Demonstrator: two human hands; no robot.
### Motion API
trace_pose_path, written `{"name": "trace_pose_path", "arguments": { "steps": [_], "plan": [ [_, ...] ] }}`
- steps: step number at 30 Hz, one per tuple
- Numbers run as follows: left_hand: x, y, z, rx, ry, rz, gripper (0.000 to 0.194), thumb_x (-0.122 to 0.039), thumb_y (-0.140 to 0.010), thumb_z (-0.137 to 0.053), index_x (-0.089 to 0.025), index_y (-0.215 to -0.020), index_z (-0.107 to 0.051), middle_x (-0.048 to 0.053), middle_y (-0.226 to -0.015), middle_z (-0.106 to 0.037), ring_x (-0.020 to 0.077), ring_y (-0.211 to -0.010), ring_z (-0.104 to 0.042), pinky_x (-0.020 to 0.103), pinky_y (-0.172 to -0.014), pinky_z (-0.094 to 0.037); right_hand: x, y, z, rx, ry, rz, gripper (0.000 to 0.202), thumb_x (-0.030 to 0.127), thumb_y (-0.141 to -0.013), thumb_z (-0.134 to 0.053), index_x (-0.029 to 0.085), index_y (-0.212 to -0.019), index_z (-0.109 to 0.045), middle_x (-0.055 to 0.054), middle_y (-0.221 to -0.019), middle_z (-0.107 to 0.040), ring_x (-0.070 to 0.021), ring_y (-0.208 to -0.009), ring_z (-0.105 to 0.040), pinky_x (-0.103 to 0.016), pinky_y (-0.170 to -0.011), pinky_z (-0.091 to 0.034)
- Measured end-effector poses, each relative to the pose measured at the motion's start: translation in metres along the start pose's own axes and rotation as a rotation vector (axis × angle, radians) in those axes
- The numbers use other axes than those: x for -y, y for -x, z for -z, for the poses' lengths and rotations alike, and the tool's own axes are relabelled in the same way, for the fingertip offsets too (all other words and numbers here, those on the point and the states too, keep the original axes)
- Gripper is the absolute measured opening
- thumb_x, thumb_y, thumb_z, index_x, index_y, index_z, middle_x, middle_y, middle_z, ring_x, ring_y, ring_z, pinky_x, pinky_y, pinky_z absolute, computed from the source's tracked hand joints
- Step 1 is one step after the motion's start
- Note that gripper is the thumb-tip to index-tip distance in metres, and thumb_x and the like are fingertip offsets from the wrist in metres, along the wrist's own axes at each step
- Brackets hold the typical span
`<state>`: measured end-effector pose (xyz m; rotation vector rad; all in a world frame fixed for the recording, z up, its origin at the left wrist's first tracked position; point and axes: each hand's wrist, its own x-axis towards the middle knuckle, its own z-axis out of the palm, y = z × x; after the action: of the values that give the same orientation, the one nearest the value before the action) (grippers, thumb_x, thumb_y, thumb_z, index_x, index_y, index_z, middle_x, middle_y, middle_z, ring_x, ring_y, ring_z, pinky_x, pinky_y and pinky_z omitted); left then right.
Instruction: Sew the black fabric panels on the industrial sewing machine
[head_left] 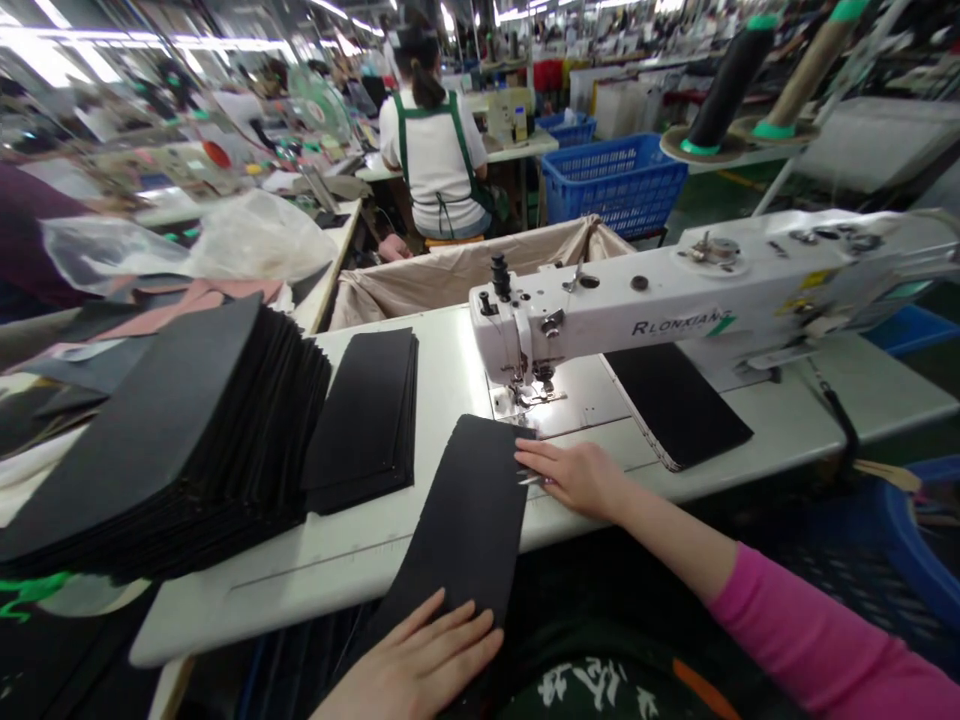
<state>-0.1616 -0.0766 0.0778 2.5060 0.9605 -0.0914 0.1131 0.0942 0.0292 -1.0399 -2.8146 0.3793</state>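
Note:
A long black panel (469,500) lies across the front edge of the sewing table, its far end just before the needle area of the white sewing machine (592,300). My left hand (435,655) rests flat on its near part, fingers spread. At the panel's right edge, the fingertips of my right hand (577,475) touch its far end. A pair of small pointed metal snips (531,480) sticks out from under those fingers, mostly hidden in the hand. Left of the panel lie a small stack of black panels (364,415) and a taller stack (157,420).
Another black piece (675,400) lies under the machine arm. Beige cloth (450,270) hangs behind the table (442,350). A co-worker (435,150) sits beyond with their back to me. A blue basket (611,180) and thread cones (727,85) are at the back right.

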Motion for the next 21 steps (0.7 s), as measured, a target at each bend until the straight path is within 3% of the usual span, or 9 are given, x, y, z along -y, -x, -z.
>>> {"name": "trace_pose_path", "arguments": {
  "steps": [2, 5, 8, 11, 14, 17, 19, 21],
  "plan": [
    [0.009, 0.023, 0.014, 0.0, -0.017, -0.011, 0.086, -0.01, -0.075, -0.048, -0.045, -0.149, -0.022, -0.009, -0.141, -0.049, 0.0208, -0.131, -0.049, 0.043, -0.113, -0.036, 0.008, 0.017, -0.004, 0.022, -0.018, -0.043, 0.051, 0.027, -0.091, -0.047, 0.028, -0.142, -0.046, -0.005, -0.148, -0.046, -0.0219, -0.101, -0.066, -0.034, -0.076, -0.054],
    [0.023, 0.046, 0.024, -0.081, -0.151, 0.145, 0.075, -0.017, -0.079, -0.052, -0.05, -0.144, -0.032, -0.008, -0.141, -0.049, 0.0282, -0.133, -0.046, 0.058, -0.112, -0.032, 0.014, 0.05, -0.009, -0.004, -0.102, -0.148, 0.048, 0.025, -0.09, -0.047, 0.026, -0.138, -0.05, -0.005, -0.145, -0.049, -0.0228, -0.1, -0.066, -0.038, -0.08, -0.054],
    [0.026, 0.038, 0.023, -0.138, -0.185, 0.296, 0.072, -0.038, -0.08, -0.067, -0.043, -0.145, -0.036, 0.0, -0.142, -0.05, 0.035, -0.132, -0.046, 0.061, -0.105, -0.04, 0.012, 0.081, -0.009, -0.089, -0.292, -0.21, 0.043, 0.021, -0.09, -0.048, 0.027, -0.133, -0.053, -0.003, -0.14, -0.055, -0.0215, -0.109, -0.063, -0.038, -0.092, -0.051],
    [0.016, -0.015, 0.017, -0.183, -0.072, 0.319, 0.073, -0.048, -0.082, -0.067, -0.034, -0.147, -0.035, 0.005, -0.145, -0.048, 0.0316, -0.131, -0.047, 0.05, -0.103, -0.046, 0.004, 0.105, -0.007, -0.306, -0.485, -0.323, 0.033, 0.025, -0.095, -0.043, 0.027, -0.125, -0.058, -0.003, -0.128, -0.063, -0.019, -0.115, -0.059, -0.035, -0.098, -0.046],
    [-0.002, -0.093, 0.005, -0.34, 0.095, 0.322, 0.045, -0.035, -0.091, -0.06, -0.027, -0.134, -0.049, 0.006, -0.133, -0.055, 0.0238, -0.12, -0.054, 0.039, -0.102, -0.048, -0.005, 0.122, -0.006, -0.491, -0.532, -0.571, 0.027, 0.035, -0.098, -0.041, 0.024, -0.11, -0.063, -0.005, -0.107, -0.069, -0.0197, -0.097, -0.065, -0.033, -0.087, -0.051],
    [-0.014, -0.157, -0.014, -0.512, 0.147, 0.302, 0.046, -0.03, -0.089, -0.065, -0.023, -0.131, -0.049, 0.009, -0.127, -0.055, 0.0257, -0.117, -0.053, 0.042, -0.1, -0.047, -0.007, 0.135, -0.006, -0.427, -0.485, -0.695, 0.028, 0.044, -0.096, -0.044, 0.024, -0.098, -0.063, -0.002, -0.085, -0.069, -0.0187, -0.073, -0.065, -0.031, -0.069, -0.051],
    [-0.017, -0.18, -0.027, -0.561, 0.124, 0.278, 0.042, -0.028, -0.089, -0.065, -0.023, -0.129, -0.051, 0.009, -0.121, -0.057, 0.0266, -0.112, -0.054, 0.044, -0.095, -0.048, -0.003, 0.141, -0.006, -0.343, -0.458, -0.692, 0.028, 0.047, -0.095, -0.045, 0.025, -0.094, -0.062, 0.0, -0.079, -0.068, -0.0179, -0.068, -0.064, -0.03, -0.065, -0.05],
    [-0.018, -0.189, -0.037, -0.573, 0.088, 0.26, 0.023, -0.024, -0.093, -0.058, -0.023, -0.117, -0.058, 0.007, -0.106, -0.06, 0.0242, -0.099, -0.056, 0.041, -0.085, -0.049, 0.004, 0.145, -0.007, -0.284, -0.463, -0.675, 0.027, 0.048, -0.095, -0.045, 0.026, -0.094, -0.061, 0.0, -0.079, -0.068, -0.0175, -0.068, -0.064, -0.029, -0.065, -0.049]
  ]
}}
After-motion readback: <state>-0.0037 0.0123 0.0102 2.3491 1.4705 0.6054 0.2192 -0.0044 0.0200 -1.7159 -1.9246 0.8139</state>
